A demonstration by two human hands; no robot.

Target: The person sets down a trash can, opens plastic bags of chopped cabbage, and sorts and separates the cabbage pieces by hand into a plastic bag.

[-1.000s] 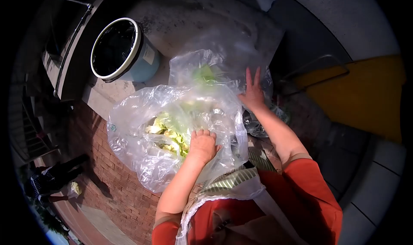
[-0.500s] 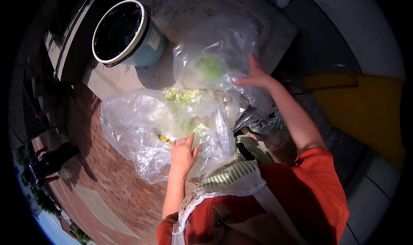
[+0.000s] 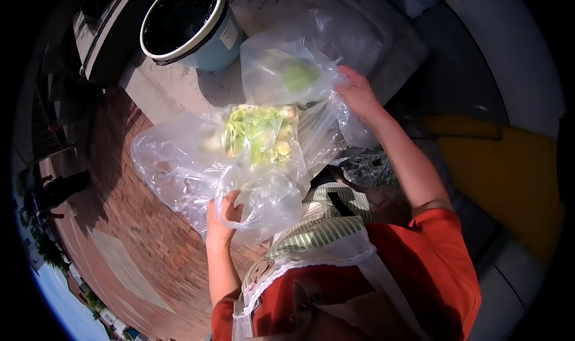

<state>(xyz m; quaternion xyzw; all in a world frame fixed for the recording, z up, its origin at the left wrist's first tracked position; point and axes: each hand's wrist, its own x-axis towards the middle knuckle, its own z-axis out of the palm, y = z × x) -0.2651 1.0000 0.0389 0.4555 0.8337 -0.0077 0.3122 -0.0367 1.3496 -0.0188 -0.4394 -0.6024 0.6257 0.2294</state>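
Note:
A large clear plastic bag (image 3: pixel 171 152) is spread in front of me, and pale green and yellow cut produce (image 3: pixel 257 137) shows at its middle; I cannot make out its exact kind. My left hand (image 3: pixel 223 216) is closed on the near rim of this bag, with the plastic running between thumb and fingers. Beyond lies a second clear bag (image 3: pixel 263 62), through which a blurred green thing (image 3: pixel 299 76) shows. Gathered plastic from that side is pinched in my right hand (image 3: pixel 354 92), its folds stretched toward the middle. Some fingertips are hidden by plastic.
A pale blue bucket (image 3: pixel 218 47) lined with a black bag stands on a stone surface (image 3: pixel 150 86) at the far left. Crumpled dark plastic (image 3: pixel 368 167) lies below my right forearm. Brick paving (image 3: pixel 162 197) is on the left, a yellow surface (image 3: pixel 503 179) on the right.
My left hand has moved left and nearer, drawing the bag's rim with it, so more produce shows. My right hand has gone from spread fingers to a grip on gathered plastic.

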